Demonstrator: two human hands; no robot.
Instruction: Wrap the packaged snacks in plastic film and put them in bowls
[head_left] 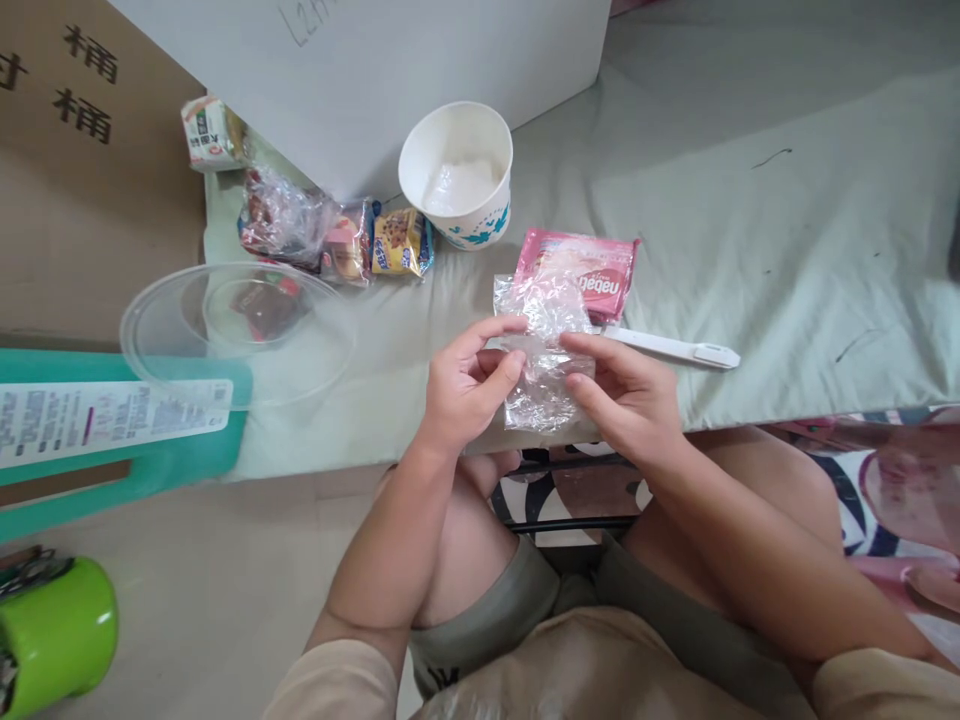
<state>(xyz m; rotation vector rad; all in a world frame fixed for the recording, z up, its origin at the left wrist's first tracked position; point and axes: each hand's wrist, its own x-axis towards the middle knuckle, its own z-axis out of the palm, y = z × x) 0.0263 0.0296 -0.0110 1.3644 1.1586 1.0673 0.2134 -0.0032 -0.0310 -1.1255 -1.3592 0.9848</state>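
Crinkled clear wrapper [544, 400]: spread between both hands near the front edge of the cloth-covered worktop [787, 280]. Touched at left by thumb and index finger of the left hand [465, 390], at right by those of the right hand [630, 395]. Saw both hands partly open, thumb apart from index finger; could not tell whether pinching the wrapper or merely resting on it. Saw its upper part overlapping a pink nabati packet [611, 285], with a slim white tool [679, 348] just beside. Noted farther out a white paper cup [480, 225] holding something crumpled; left of that, a yellow snack packet [396, 243] among other wrapped snacks [281, 220]; nearer, a clear round plastic container [300, 375]. Saw behind these a white box [450, 60].
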